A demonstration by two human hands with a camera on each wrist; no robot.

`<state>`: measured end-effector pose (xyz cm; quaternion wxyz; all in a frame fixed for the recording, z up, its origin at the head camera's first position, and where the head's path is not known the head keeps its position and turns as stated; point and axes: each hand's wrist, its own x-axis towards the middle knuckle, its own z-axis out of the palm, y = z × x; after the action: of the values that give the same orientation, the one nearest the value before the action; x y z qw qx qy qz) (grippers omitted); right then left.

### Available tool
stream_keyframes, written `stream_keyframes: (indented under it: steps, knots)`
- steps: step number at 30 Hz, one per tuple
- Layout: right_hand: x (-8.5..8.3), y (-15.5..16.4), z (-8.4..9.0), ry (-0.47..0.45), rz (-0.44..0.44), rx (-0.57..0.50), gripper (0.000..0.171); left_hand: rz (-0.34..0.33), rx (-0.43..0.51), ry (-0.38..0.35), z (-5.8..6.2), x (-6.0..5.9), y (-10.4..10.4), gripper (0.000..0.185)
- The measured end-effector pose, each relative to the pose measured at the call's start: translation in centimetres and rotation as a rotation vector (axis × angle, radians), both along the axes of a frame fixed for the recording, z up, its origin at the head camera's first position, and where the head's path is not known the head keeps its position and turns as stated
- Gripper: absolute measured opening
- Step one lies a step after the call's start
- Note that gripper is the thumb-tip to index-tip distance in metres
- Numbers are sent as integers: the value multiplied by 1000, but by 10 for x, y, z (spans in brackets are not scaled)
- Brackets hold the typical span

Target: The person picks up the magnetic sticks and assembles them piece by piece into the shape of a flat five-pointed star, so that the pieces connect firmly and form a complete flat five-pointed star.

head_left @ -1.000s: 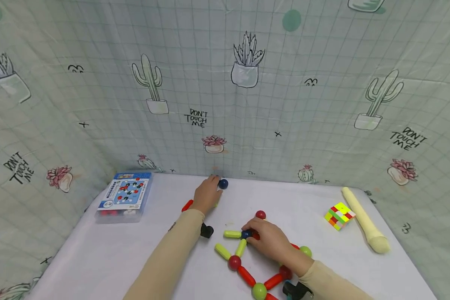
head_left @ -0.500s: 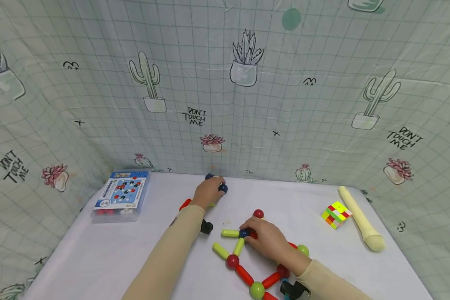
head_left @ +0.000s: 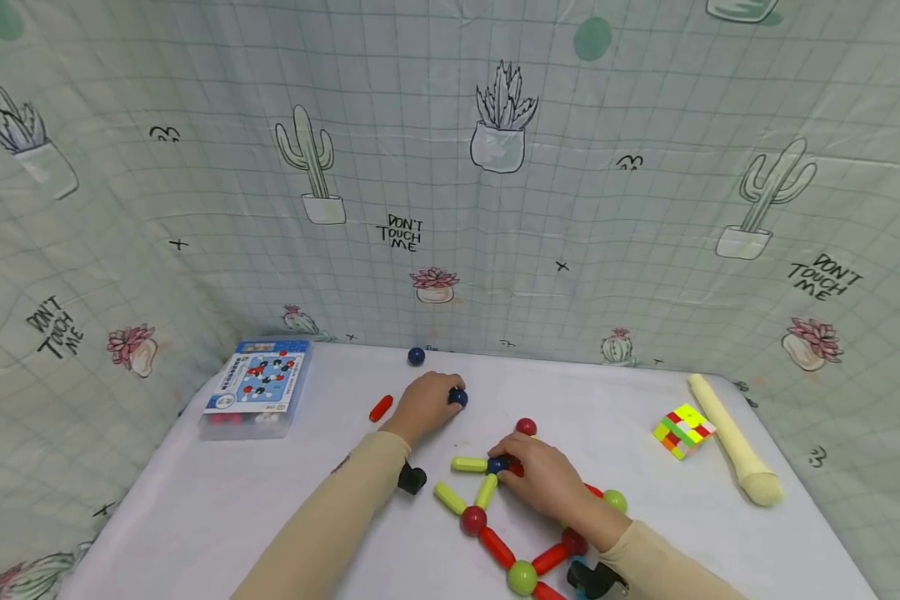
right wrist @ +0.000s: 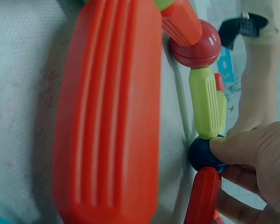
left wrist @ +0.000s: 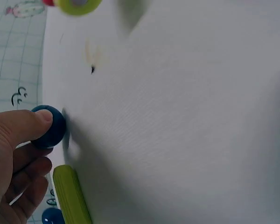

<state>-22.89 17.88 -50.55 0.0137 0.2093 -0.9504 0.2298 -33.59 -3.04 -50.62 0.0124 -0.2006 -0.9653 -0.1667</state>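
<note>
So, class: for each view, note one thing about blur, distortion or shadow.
Head view: sharp, wide-angle bend in the curtain grid. Left wrist view: top rods smeared, blue ball casts a soft shadow. Right wrist view: the near red rod looms huge and soft.

- I see a dark blue ball (head_left: 458, 397) pinched in my left hand (head_left: 423, 405), just above the white worktop (head_left: 195, 500).
- My right hand (head_left: 543, 479) pinches another dark blue ball (head_left: 497, 464), joined to yellow-green rods (head_left: 486, 491) and a red rod (right wrist: 199, 196).
</note>
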Motion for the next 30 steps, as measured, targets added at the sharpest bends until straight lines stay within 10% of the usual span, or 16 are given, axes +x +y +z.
stream_keyframes:
  steps: [14,30]
  knots:
    - [1,0,-3,-1,-7,-16,26,-35,71,27,-12,57,-20,33]
    - [-1,-2,-2,8,1,-6,26,-119,374,-187,-21,92,-56,31]
